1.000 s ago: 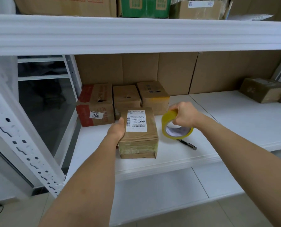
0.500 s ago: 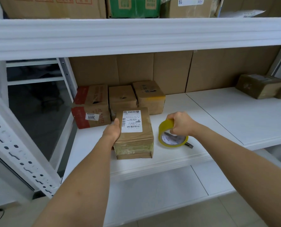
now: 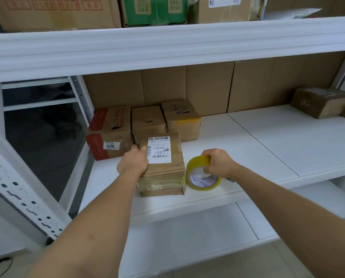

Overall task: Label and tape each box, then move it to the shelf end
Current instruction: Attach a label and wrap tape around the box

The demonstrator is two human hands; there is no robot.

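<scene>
Looking down at the white shelf (image 3: 268,145) that fills the middle of the frame, we see a brown box (image 3: 163,165) standing near its front edge, just below centre. A white shipping label (image 3: 158,149) with barcodes sits on its top face, and glossy clear tape bands its front side. The left hand (image 3: 133,163) grips the box on its left side, thumb up along the top edge beside the label; we cannot see the fingers, which go down behind the box's left face.

Just right of the box, the right hand (image 3: 217,162) holds a yellow roll of tape (image 3: 202,173), fingers curled over the top of the ring and the thumb reaching into its core. The roll stands on its edge on the shelf, tilted slightly, close to the box's right side; we cannot tell whether they touch. A small dark object peeks out at the wrist's right; we cannot tell what it is.

Behind the box, towards the left end of the shelf, three boxes stand side by side: a red-and-brown box (image 3: 109,133) with a "3011" sticker, a plain brown box (image 3: 148,121) and a box with a yellow strip (image 3: 180,119). At the far right edge of the frame another taped box (image 3: 320,102) rests on the same shelf. Along the top, large cartons (image 3: 53,11) stand on the upper shelf.
</scene>
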